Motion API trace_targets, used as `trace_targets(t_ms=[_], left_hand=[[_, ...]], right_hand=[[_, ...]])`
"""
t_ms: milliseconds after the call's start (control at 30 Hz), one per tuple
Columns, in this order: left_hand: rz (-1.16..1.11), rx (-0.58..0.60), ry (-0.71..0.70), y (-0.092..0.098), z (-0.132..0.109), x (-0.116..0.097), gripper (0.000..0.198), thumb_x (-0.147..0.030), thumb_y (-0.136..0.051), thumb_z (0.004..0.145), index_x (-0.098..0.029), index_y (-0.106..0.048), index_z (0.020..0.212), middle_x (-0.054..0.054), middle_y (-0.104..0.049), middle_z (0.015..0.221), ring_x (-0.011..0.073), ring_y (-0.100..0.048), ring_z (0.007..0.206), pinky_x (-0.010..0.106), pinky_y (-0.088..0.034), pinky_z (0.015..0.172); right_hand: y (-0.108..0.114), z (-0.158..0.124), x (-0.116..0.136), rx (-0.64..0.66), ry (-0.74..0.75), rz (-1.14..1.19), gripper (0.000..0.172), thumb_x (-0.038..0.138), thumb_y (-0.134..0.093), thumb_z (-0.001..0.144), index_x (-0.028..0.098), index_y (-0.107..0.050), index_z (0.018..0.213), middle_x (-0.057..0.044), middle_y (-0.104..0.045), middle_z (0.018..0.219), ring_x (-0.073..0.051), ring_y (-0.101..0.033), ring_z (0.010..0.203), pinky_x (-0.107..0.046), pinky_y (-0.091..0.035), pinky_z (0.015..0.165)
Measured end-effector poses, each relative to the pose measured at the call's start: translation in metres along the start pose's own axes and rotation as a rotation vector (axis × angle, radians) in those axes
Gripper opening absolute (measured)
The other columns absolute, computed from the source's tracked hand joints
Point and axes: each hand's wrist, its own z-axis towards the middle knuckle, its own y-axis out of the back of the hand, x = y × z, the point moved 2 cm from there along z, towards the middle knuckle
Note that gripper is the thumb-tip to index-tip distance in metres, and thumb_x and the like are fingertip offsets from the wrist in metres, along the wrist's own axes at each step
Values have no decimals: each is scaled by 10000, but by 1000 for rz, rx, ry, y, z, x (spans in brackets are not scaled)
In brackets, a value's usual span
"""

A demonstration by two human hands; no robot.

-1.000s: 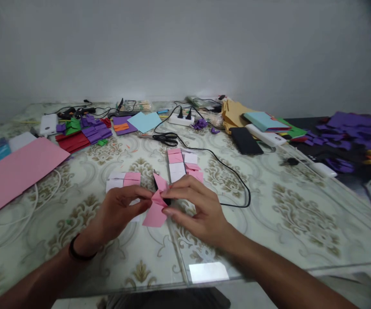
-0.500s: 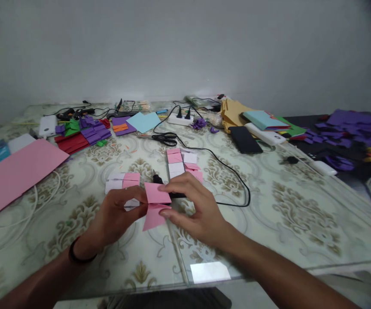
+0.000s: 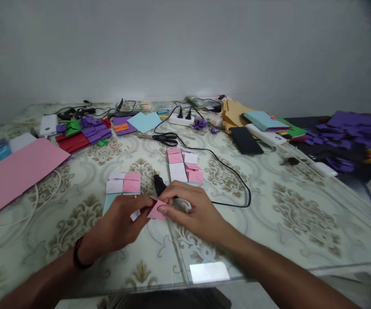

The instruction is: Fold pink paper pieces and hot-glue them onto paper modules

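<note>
Between both hands, above the front middle of the table, is a small folded piece of pink paper (image 3: 156, 211). My left hand (image 3: 126, 216) pinches its left end with thumb and fingers. On the right side, my right hand (image 3: 193, 208) grips it too, thumb pressed on the front face. Behind the left hand lies a pink-and-white folded paper piece (image 3: 130, 183) on light blue paper. A second pink-and-white piece (image 3: 176, 167) rests farther back. A black pen-shaped corded tool (image 3: 159, 183) lies just behind the hands, partly hidden by the right one.
Black scissors (image 3: 166, 138) and a white power strip (image 3: 181, 119) lie toward the back. A large pink sheet (image 3: 21, 174) is at left. A black phone (image 3: 246, 140) and purple paper scraps (image 3: 349, 126) are at right. A black cord (image 3: 227, 165) loops across the table.
The pink paper, spread into two flaps before, is now folded together into a smaller shape. Both hands have closed in around it, and the black tool shows more.
</note>
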Motion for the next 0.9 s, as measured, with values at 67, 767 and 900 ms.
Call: trace_targets(t_ms=[67,767,900], left_hand=[[4,1,28,0,1,0,154,-118,-576,926,-199,-695,871,-19,-748,724,112,-636,583,200,-457,547],[-362,36,310,1,6,9,161,-335,-747,910,-206,-737,1006,10,-772,887,156,-709,732,265,-567,695],[-459,58,259,-1,4,10,530,-293,-845,835,-269,-647,1326,29,-754,1083,180,-723,892,295,-606,811]], right_hand=[[0,1,0,-18,-28,19,90,275,-731,963,207,-730,904,-25,-694,836,-148,-648,756,-284,-539,706],[3,3,-14,29,-386,237,397,523,-721,930,182,-682,728,6,-653,667,-127,-560,625,-262,-437,613],[1,2,-14,146,-440,411,433,575,-719,914,179,-673,747,13,-627,677,-121,-552,628,-263,-435,623]])
